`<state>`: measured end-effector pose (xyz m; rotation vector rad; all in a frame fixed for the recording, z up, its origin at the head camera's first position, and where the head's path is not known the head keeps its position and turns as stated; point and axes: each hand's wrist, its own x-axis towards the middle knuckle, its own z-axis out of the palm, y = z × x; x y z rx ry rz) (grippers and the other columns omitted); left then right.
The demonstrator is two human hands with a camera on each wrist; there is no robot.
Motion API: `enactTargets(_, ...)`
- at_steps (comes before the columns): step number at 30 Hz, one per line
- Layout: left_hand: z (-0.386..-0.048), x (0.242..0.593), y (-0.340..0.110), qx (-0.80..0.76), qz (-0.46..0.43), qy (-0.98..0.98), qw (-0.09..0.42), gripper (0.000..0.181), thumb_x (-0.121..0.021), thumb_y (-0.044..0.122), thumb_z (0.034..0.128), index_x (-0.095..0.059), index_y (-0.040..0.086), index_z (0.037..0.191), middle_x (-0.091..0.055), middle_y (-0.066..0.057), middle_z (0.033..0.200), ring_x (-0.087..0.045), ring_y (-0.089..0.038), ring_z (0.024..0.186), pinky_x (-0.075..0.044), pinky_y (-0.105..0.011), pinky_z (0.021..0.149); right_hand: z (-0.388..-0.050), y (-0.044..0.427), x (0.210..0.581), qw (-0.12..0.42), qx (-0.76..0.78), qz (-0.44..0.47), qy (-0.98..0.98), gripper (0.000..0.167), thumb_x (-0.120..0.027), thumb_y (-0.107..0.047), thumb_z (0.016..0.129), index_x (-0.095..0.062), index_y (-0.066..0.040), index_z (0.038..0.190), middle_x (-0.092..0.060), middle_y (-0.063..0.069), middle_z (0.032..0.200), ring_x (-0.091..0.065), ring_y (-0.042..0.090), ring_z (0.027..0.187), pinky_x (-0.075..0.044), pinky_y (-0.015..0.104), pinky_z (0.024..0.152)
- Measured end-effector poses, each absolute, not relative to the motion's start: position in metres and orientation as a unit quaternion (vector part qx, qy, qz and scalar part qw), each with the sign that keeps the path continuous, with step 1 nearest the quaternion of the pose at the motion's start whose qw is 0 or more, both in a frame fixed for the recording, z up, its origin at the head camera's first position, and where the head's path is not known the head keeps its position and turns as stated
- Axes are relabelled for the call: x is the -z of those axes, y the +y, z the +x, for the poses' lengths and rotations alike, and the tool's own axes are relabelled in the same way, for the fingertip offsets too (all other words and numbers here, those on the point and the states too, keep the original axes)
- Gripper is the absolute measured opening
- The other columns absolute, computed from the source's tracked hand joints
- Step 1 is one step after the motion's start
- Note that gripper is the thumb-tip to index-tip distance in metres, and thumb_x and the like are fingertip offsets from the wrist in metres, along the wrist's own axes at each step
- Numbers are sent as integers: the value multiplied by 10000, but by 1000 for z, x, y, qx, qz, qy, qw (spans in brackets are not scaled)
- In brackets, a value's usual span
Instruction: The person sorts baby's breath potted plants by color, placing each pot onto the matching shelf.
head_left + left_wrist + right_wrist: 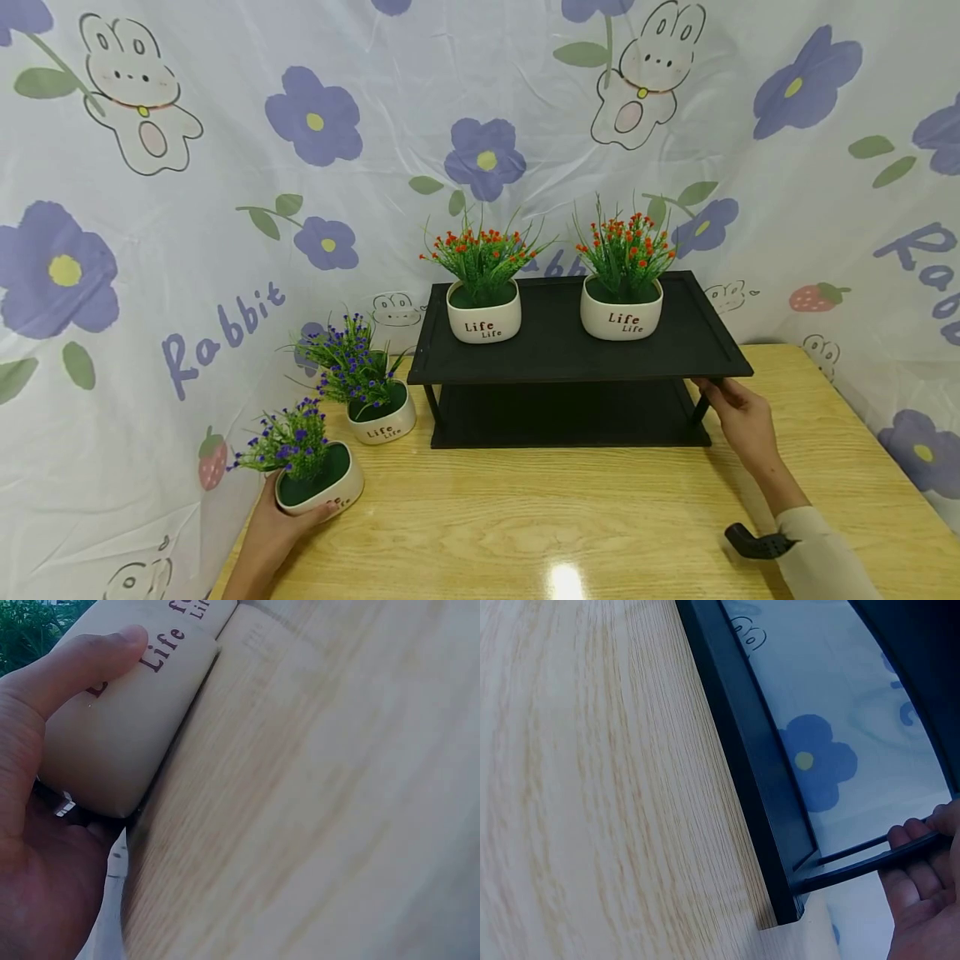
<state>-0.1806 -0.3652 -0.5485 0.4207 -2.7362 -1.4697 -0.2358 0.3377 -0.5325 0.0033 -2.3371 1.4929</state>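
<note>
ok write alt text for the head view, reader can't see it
A person's left grip holds a white pot of purple flowers, while the right grip holds a post of a black two-tier shelf on a wooden table. Two white pots of red-orange flowers stand on the top tier; another purple-flowered pot stands left of the shelf.

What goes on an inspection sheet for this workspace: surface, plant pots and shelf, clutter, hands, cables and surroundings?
Surface: wood-grain table, bright reflection near the front.
Job's things: black two-tier shelf, bearing the left orange-flowered pot and right orange-flowered pot on top; rear purple-flowered pot and front purple-flowered pot left of it.
Clutter: nothing seen.
Hands: left hand grips the front purple-flowered pot; right hand holds a right-end shelf post.
Cables: nothing seen.
Surroundings: white cloth printed with rabbits and purple flowers.
</note>
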Motion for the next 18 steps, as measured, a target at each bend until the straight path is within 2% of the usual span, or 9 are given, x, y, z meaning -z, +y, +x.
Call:
enactTargets(8,-177,546,-362,463,137,-876,4,1227,-972,314,791,-176,-28,1659,-350,-315,1641,-384,-431,1488,-317,-592,1234,-237,338,534,189,-536,14,-823,464,-548,-282,1134,-576,-34,1525,-716,-6,1382,-581,-210,1156,-486,17,931)
enactTargets(18,-178,537,-352,458,135,-878,-30,1315,-979,371,775,-113,7,1695,-285,-314,1689,-335,-449,1534,-293,-638,1262,-237,337,532,194,-538,21,-820,456,-552,-256,1133,-583,5,1506,-725,11,1360,-602,-196,1148,-490,21,929)
